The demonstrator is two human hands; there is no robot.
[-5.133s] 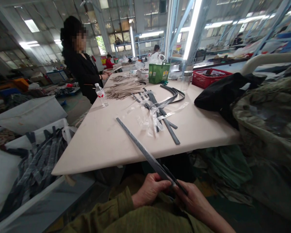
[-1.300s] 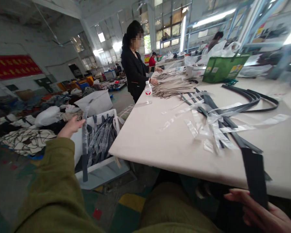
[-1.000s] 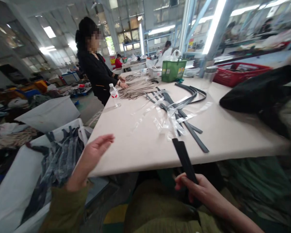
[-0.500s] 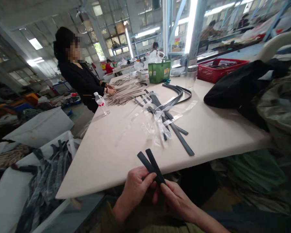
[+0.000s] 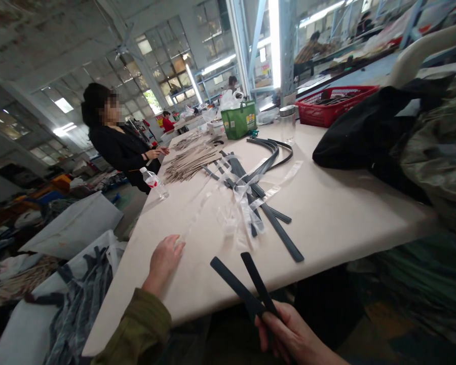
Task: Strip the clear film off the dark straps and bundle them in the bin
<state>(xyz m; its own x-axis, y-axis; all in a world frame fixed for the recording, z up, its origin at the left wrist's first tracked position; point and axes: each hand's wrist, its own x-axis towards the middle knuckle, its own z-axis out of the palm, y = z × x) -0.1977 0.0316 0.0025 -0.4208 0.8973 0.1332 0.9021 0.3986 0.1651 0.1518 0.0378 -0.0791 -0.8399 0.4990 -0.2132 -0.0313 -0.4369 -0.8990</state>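
Observation:
My right hand (image 5: 289, 329) grips two dark strips (image 5: 233, 284) at their lower ends, just off the table's front edge. Their free ends fan apart over the tabletop. To the left, my left hand (image 5: 167, 261) rests at the tabletop with its fingers curled together. Its fingertips pinch the near end of a clear plastic strip (image 5: 197, 210), which is faint against the pale surface. Ahead lies a loose pile of dark strips (image 5: 283, 235), some straight and some bent into curves, with crumpled clear plastic wrapping (image 5: 245, 213) across them.
On the pale table (image 5: 137, 284) are a water bottle (image 5: 154, 183), thin brown strips (image 5: 192, 165), a green bag (image 5: 239, 120), a glass jar (image 5: 288, 124), a red basket (image 5: 327, 111) and black cloth (image 5: 349, 132). A co-worker (image 5: 117, 142) stands left. A bin (image 5: 110, 243) holds dark strips.
My left hand has let go of the dark strips and moved left to the tabletop. The two strips stay in my right hand, spread wider. The view has shifted slightly.

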